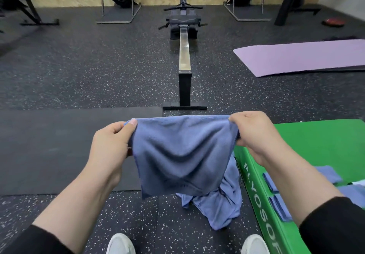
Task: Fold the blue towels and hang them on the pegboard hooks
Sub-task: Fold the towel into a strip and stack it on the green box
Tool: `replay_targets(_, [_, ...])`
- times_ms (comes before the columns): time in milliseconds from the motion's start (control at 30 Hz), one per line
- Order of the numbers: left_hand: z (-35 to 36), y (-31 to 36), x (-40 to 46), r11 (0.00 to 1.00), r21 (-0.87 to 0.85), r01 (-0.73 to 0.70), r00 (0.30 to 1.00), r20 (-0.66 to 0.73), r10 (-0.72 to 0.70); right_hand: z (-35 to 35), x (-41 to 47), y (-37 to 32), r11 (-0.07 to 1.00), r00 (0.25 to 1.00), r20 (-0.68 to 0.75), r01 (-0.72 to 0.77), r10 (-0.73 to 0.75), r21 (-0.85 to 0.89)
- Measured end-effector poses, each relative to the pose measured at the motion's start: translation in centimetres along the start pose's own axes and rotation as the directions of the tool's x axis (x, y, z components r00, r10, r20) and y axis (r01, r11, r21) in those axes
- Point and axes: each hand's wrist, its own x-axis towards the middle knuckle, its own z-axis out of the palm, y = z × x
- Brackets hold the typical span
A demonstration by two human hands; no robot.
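I hold the blue towel (183,155) up in front of me, above the floor, its top edge stretched level from left to right between my hands and the rest hanging straight down in soft folds. The cloth is a fine-ribbed, matte weave. My left hand (112,141) pinches the upper left corner, thumb on top, fingers curled behind the edge. My right hand (254,133) is clenched round the upper right corner, the cloth bunched inside the fist. Behind the hanging towel, more blue towels (219,204) lie crumpled on the speckled rubber floor (79,72), against the side of a green padded box (320,141). Folded blue towels (278,208) rest on top of that box by my right forearm. A black mat (49,147) lies to the left, a purple mat (302,58) further off, and a rowing machine (184,60) straight ahead.
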Motion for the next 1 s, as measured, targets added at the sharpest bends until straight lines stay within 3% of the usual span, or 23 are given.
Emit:
replay_targets(367, [5.5,0.6,-3.7,0.936,0.299,-0.186,0.982,0.068,0.174,5.8,-2.8,0.1,0.955,0.959,0.269,-0.157,0.088,0.25])
replay_targets(600, [6.8,-0.4,-4.1,0.861,0.418,-0.291,0.956,0.102,0.273,8.1,-3.0,-0.2,0.913,0.941,0.328,-0.202,0.08,0.356])
replay_targets(867, [6.7,-1.0,-4.5,0.798,0.421,-0.431,0.902,0.176,0.395,8.5,-3.4,0.0,0.909,0.909,0.416,-0.184,0.014,0.374])
replay_targets(1000, [6.6,-0.9,-5.0,0.752,0.413,-0.514,0.854,0.323,0.407,8.0,-3.7,-0.7,0.914,0.916,0.401,-0.161,-0.002,0.373])
